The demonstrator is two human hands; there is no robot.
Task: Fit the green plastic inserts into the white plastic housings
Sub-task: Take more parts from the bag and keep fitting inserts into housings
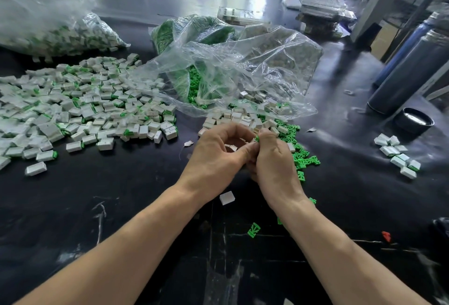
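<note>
My left hand and my right hand meet at the middle of the black table, fingers curled together. The left fingers curl round small white housings that show in the palm. The right fingertips pinch a green insert, of which only a sliver shows. Loose green inserts lie just right of my hands. Empty white housings are heaped behind them at the mouth of a clear bag. A wide spread of white housings with green showing covers the left side.
A single white housing and a stray green insert lie between my forearms. A small group of housings sits at the right. Dark cylinders, a black cap and another filled bag stand around.
</note>
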